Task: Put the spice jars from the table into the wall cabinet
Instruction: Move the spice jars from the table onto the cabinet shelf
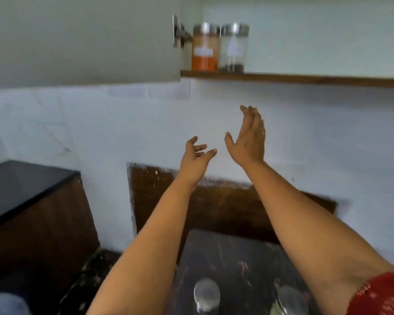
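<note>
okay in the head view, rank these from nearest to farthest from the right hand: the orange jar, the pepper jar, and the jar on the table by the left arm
From the right hand:
1. Pepper jar, on the cabinet shelf, above.
2. Orange jar, beside it, left; nearly as near.
3. Table jar, far below, near the bottom edge.

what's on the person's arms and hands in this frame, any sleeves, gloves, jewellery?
Both forearms are bare from wrist to elbow. The left hand and right hand wear no gloves, and no rings, bangles or watch are visible, though the frame is a little blurred. The only clothing in view is a red sleeve with a lighter speckled pattern on the right upper arm, at the bottom right corner.
</note>
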Available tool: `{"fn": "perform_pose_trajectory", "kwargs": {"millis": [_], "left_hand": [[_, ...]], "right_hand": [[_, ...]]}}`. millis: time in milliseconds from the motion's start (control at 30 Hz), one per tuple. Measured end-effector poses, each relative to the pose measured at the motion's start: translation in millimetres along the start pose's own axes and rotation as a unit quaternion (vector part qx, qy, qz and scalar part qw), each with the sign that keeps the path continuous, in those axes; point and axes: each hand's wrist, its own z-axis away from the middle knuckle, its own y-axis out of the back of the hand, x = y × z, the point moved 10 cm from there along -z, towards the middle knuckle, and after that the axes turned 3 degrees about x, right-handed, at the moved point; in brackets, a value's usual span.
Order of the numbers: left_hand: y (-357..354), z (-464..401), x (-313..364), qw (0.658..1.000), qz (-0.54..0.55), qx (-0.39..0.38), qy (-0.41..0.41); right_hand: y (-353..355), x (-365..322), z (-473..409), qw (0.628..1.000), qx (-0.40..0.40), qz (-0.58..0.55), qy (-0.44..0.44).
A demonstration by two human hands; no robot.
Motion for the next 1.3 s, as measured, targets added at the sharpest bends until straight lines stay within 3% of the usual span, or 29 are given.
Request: {"fn": "perform_pose_trajectory", "kwargs": {"millis": [133, 233, 300, 433, 633, 767, 900, 967, 1100, 1200, 1300], "left_hand": [[21.1, 63.7, -128.8, 0.986, -0.077, 0.004, 0.146], [9.9, 113.8, -202.0, 0.968, -0.125, -0.054, 0.21], [-0.7, 138.3, -232.6, 0.959, -0.157, -0.085, 0.218], [-2.8, 181.9, -281.8, 0.943, -0.166, -0.105, 0.268], [-4.9, 222.1, -312.6, 0.92, -0.159, -0.163, 0.32], [-7.1, 231.4, -318.1, 0.908, -0.153, -0.186, 0.342], [-14.3, 225.5, -307.8, 0.927, -0.098, -0.162, 0.325], [-23.9, 224.1, -298.4, 0.932, -0.091, -0.186, 0.297], [-38.9, 213.1, -281.4, 0.942, -0.058, -0.19, 0.27], [-49.5, 208.4, -275.0, 0.931, 0.025, -0.161, 0.326], [-68.3, 209.9, -273.9, 0.889, 0.16, -0.16, 0.398]], "right_hand": [[-50.3, 46.4, 127.2, 0.979, -0.131, -0.071, -0.139], [-82.8, 67.1, 224.4, 0.941, -0.233, -0.094, -0.229], [-104.0, 72.3, 284.0, 0.902, -0.315, -0.101, -0.277], [-123.0, 88.4, 395.4, 0.78, -0.444, -0.117, -0.425], [-134.4, 74.0, 448.4, 0.719, -0.598, -0.105, -0.338], [-132.7, 80.5, 439.1, 0.767, -0.565, -0.075, -0.295], [-111.1, 107.7, 412.8, 0.79, -0.432, -0.127, -0.416], [-103.6, 117.5, 406.4, 0.758, -0.401, -0.162, -0.489], [-94.0, 132.3, 399.9, 0.645, -0.313, -0.299, -0.629], [-88.7, 133.5, 394.3, 0.587, -0.289, -0.399, -0.643], [-85.4, 117.7, 397.1, 0.531, -0.345, -0.444, -0.634]]}}
